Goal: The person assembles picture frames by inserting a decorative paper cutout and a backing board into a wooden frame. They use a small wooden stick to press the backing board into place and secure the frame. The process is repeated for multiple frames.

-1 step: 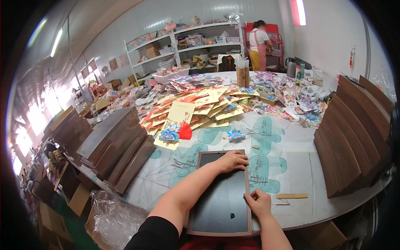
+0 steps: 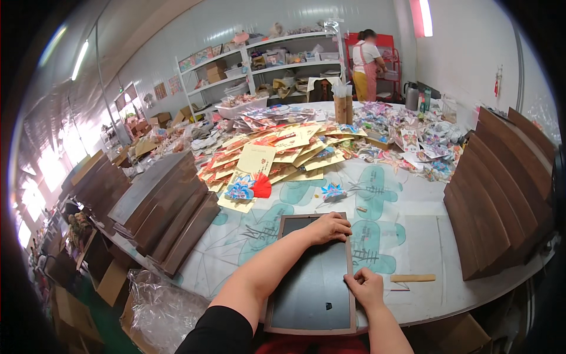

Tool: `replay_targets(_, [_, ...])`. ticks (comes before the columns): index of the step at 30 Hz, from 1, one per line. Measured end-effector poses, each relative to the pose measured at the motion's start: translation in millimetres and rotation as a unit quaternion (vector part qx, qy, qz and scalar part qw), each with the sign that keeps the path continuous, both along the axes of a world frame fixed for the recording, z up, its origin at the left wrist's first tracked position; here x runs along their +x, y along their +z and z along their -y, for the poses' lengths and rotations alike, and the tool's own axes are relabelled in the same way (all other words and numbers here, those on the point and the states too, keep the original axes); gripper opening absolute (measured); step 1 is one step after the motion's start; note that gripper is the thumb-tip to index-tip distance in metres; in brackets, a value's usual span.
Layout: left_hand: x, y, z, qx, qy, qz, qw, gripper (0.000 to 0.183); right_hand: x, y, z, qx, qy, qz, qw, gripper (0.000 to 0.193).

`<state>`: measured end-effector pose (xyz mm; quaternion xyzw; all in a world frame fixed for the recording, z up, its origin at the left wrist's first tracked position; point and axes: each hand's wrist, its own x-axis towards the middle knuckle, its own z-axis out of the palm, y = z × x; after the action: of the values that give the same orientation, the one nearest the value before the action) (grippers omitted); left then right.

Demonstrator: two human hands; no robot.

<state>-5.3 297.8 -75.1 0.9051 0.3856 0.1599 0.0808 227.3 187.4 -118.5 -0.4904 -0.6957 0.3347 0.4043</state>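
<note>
A picture frame [image 2: 312, 283] lies back side up at the table's near edge, with a dark grey backing board and a narrow brown rim. A small dark tab sits low on the backing. My left arm reaches across the board, and my left hand [image 2: 330, 229] is closed over the frame's far right corner, fingers bent at the rim. Lower down, my right hand [image 2: 365, 287] pinches the right side of the rim, thumb on top and the other fingers curled. Whether anything small is under the fingertips is hidden.
Brown frames stand stacked at left [image 2: 159, 200] and right [image 2: 489, 206]. Beyond lie a heap of cream cards [image 2: 283, 153], a blue paper flower [image 2: 333, 191] and colourful cut-outs. A flat wooden strip [image 2: 413, 278] lies right of my hand. A person [image 2: 367, 65] stands by red shelves.
</note>
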Motion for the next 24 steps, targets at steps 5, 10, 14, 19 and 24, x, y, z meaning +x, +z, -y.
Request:
replay_targets(5, [-0.1, 1.3, -1.2, -0.007, -0.012, 0.023, 1.0, 0.03, -0.9, -1.4, -2.1, -0.012, 0.003, -0.007, 1.0, 0.033])
replay_targets(10, [-5.3, -15.8, 6.7, 0.026, 0.001, 0.092, 0.995, 0.031, -2.2, 1.7, -0.8, -0.009, 0.0, -0.014, 1.0, 0.03])
replay_targets(14, [-0.8, 2.0, 6.4, 0.054, -0.035, 0.001, 0.998, 0.032, -1.0, -2.8, -3.1, -0.014, -0.008, -0.007, 1.0, 0.032])
replay_targets(19, [-5.5, 1.4, 0.3, 0.122, -0.084, -0.086, 0.985, 0.031, -2.1, 1.3, -0.5, -0.015, -0.005, -0.004, 1.0, 0.032])
replay_targets(24, [-0.9, 14.1, -5.9, 0.124, -0.126, -0.124, 0.976, 0.017, -2.4, -1.0, -1.3, -0.019, -0.005, -0.013, 1.0, 0.031])
